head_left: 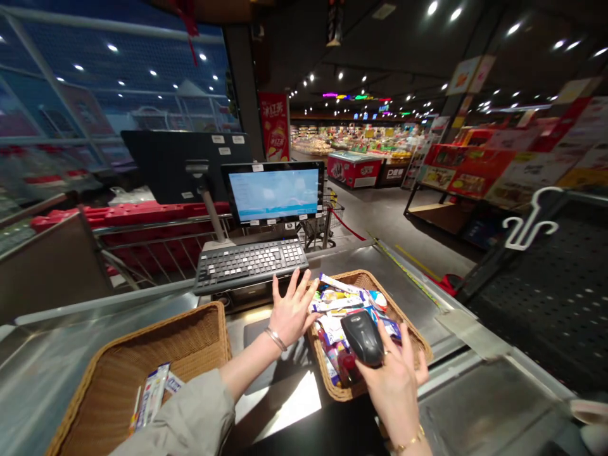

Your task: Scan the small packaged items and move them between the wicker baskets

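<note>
Your right hand (394,386) is closed around a black handheld barcode scanner (361,337), a rounded, matte body with its top showing and your fingers curled up around its lower side. The scanner sits just above a heap of small packaged goods (342,310), and your right hand is at the near edge of the woven wicker basket (365,278) that holds them. The packs are slim and glossy, mostly white and blue with touches of red and yellow, lying jumbled and overlapping; their print is too small to read.

Your left hand (291,310) is open with the fingers spread, palm toward the basket and just beside its left rim. It holds nothing, and you can't tell whether the fingertips touch the packs. A silver bangle (275,339) circles that wrist, below a grey-green sleeve (190,411).

Down to the left of your left hand, a second wicker basket (209,323) stands on the steel checkout desk (408,297), with a few white and blue boxes (152,396) leaning inside it. Ahead of your hands are a black keyboard (249,265) and a lit monitor (274,193).
</note>
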### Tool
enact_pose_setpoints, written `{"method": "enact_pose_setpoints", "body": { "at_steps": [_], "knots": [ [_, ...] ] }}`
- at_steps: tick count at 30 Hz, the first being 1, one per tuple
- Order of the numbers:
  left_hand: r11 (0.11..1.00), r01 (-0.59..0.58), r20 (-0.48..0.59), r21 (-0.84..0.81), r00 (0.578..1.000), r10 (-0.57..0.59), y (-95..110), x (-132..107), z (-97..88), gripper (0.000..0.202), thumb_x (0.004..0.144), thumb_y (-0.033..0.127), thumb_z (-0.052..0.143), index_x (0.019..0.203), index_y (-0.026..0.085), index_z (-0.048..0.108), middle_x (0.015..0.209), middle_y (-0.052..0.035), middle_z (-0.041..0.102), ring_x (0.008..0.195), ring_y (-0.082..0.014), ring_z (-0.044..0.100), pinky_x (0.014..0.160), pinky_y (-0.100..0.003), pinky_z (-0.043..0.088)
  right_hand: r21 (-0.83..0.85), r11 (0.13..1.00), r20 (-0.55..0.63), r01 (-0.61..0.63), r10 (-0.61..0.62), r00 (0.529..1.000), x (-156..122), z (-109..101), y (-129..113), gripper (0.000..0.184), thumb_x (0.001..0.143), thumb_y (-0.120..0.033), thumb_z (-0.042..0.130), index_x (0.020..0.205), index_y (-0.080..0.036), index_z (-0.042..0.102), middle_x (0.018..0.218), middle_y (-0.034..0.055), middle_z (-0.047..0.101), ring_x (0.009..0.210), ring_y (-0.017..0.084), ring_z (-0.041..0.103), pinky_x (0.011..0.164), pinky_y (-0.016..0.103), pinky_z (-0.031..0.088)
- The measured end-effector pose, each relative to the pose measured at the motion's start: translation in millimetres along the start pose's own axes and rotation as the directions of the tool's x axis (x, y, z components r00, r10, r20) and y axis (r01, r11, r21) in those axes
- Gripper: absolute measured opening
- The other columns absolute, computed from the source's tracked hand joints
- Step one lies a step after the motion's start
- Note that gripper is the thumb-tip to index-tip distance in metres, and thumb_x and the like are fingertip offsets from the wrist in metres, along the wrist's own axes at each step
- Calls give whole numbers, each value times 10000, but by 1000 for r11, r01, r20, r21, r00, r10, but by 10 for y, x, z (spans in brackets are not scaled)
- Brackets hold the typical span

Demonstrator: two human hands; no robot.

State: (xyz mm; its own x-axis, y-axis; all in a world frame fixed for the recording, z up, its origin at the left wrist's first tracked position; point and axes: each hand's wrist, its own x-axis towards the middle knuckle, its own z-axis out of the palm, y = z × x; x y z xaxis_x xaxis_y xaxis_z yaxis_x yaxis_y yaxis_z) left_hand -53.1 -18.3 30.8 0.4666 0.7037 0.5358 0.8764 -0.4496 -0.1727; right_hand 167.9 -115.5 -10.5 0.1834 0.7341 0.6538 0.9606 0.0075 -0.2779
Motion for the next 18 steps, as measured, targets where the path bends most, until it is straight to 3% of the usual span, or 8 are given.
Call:
{"method": "enact_pose_setpoints", "body": {
  "at_steps": [4,10,18],
  "knots": [
    [998,52,8,37,999,-52,-123,-196,-127,799,863,641,543,1532,245,358,1610,-112,312,1538,-344,66,1179,-668,-144,51,998,21,30,-31,999,11,74,-155,353,832,-527,548,953,-258,742,1205,87,706,1415,345,335,1093,585,207],
    [984,165,-16,72,986,-165,-339,-575,-262,812,851,672,549,1510,221,403,1576,-140,366,1529,-345,144,1167,-624,-209,96,992,102,84,-94,990,25,100,-394,348,845,-533,534,947,-276,746,1242,78,691,1416,363,341,1091,596,201],
    [939,322,-31,122,947,-320,-612,-1135,-317,755,871,620,558,1491,207,432,1570,-143,381,1536,-326,113,1182,-616,-178,147,971,105,187,-204,973,19,154,-741,297,787,-403,590,1010,-267,733,1258,56,686,1410,357,349,1097,575,201]
  ]
}}
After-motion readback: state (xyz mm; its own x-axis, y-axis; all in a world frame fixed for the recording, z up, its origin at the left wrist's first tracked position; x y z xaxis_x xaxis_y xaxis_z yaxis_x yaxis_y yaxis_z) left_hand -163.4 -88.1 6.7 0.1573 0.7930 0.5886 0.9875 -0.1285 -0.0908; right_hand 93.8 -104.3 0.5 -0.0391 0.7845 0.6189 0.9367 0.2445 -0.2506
